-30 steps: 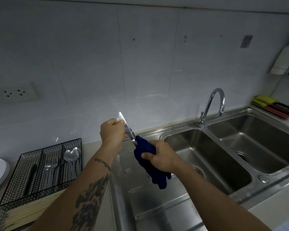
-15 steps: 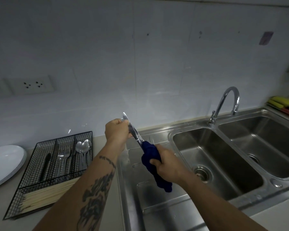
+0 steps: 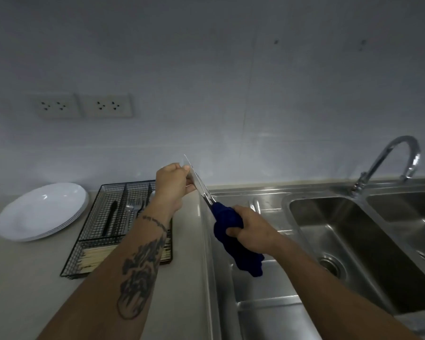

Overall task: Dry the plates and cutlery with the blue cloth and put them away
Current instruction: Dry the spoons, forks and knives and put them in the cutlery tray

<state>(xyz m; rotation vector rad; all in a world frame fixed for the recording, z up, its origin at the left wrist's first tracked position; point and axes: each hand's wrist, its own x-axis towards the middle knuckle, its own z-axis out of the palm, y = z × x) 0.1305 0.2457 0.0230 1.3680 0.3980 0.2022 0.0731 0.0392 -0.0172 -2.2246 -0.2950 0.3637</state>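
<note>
Head view: left hand [image 3: 173, 186] pinches one end of the knife [image 3: 201, 190]; right hand [image 3: 252, 231] clenches the blue cloth [image 3: 233, 241] around the other end. Best to wipe away from any sharp edge.

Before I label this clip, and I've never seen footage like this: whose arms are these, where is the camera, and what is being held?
No machine here: a person wears a camera on the head, looking down at their own two arms. The left hand grips one end of a piece of metal cutlery, seemingly a knife. The right hand squeezes the blue cloth around its other end, over the steel sink. On the counter to the left sit stacked white plates and a black wire cutlery tray holding forks and chopsticks.
</note>
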